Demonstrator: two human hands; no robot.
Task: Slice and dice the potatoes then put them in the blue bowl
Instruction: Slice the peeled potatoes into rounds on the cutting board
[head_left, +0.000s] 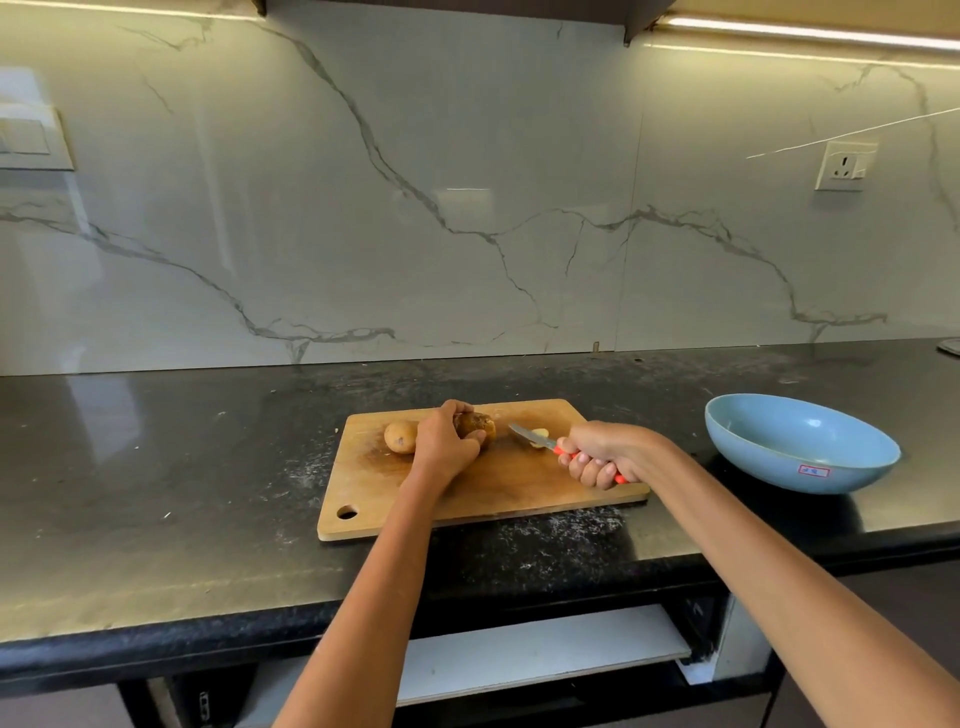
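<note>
On the dark counter (156, 467) beneath a marble-veined wall, you stand early in the slicing stage, by every sign: the wooden cutting board (519, 493) lies in front of you, and the blue bowl (800, 447), well apart to its right on the counter, shows no potato inside that can be seen. Your left hand (447, 444) reaches over the board's far half, fingers curled round the darker potato (475, 423), pinning it to the wood; a second, paler potato (401, 436) lies whole just beside that hand, on its left. Your right hand (597, 457) is clenched round the orange handle of a knife (540, 440), wrist low near the board's right edge, blade angled toward the held potato but apart from it. A small pale piece (540, 432) sits against the blade; whether it clings to the steel or lies on the board cannot be told. The next move likely calls for bringing the blade back across the gripped potato, your fingertips tucked away from the edge.
</note>
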